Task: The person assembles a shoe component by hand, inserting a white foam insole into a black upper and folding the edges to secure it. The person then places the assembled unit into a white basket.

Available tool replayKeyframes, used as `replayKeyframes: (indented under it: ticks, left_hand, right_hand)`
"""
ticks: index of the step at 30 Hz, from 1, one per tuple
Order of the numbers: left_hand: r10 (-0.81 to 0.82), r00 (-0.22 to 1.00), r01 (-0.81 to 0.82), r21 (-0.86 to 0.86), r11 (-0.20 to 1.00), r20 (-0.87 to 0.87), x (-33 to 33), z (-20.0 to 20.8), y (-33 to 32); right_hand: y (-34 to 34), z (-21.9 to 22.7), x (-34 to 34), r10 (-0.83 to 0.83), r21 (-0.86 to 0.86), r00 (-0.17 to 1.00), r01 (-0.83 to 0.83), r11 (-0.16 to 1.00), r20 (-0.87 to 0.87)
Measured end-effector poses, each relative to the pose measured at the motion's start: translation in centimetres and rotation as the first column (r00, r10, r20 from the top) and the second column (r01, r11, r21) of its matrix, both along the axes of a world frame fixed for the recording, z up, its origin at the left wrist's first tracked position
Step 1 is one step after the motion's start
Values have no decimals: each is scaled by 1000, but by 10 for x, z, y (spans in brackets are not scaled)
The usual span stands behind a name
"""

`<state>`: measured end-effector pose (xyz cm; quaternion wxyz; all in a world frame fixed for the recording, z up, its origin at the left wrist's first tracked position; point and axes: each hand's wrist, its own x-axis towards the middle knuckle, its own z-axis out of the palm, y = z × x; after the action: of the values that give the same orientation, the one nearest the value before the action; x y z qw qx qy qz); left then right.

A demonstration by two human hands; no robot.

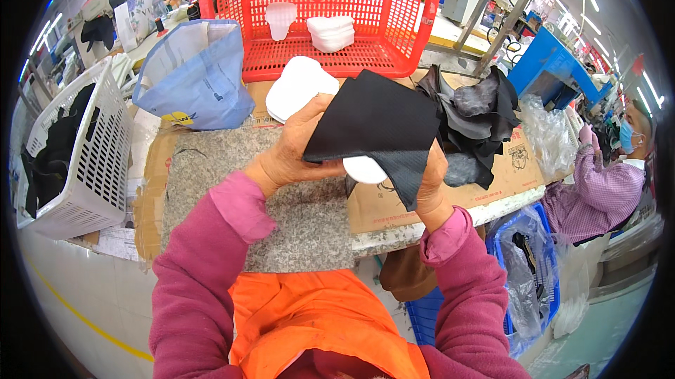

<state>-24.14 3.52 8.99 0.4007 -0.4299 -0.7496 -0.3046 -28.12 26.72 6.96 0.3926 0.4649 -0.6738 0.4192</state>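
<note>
Between my two hands a black fabric piece (376,115) is held up above the worktable. My left hand (292,150) grips its left edge, with the fingers partly hidden behind it. On the other side my right hand (432,182) closes on the right edge, where a corner hangs down. A rounded white pad (364,170) sticks out below the fabric; most of it is hidden, and I cannot tell what supports it. Just beyond my left hand lie white shaped pads (299,87). To the right is a heap of black and grey fabric pieces (478,112).
A red plastic basket (316,62) holding white pads stands at the back. On the left are a blue bag (197,76) and a white basket (105,161) of black fabric. A grey speckled mat (232,210) covers the table front. Right sit a blue crate (550,266) and a masked person (601,189).
</note>
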Motion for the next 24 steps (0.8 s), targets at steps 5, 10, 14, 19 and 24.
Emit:
replayKeyframes:
  ticks: [5, 10, 14, 19, 24]
  left_hand:
    - [-86, 994, 86, -4, 996, 63, 11, 0, -11]
    - [-32, 999, 32, -162, 986, 5, 13, -13, -15]
    - [15, 999, -20, -153, 988, -29, 11, -18, -11]
    - [57, 990, -63, -43, 997, -126, 18, -11, -9]
    - [50, 996, -54, -50, 997, -78, 14, -21, -2]
  right_hand:
    - [1, -2, 3, 55, 2, 994, -55, 998, -94]
    - [-10, -14, 7, 15, -71, 998, -19, 997, -58]
    - [-15, -12, 19, -123, -69, 992, 122, 990, -12]
    - [-2, 9, 26, -353, 206, 933, 358, 910, -64]
    - [-8, -5, 16, -411, 140, 896, 434, 890, -166]
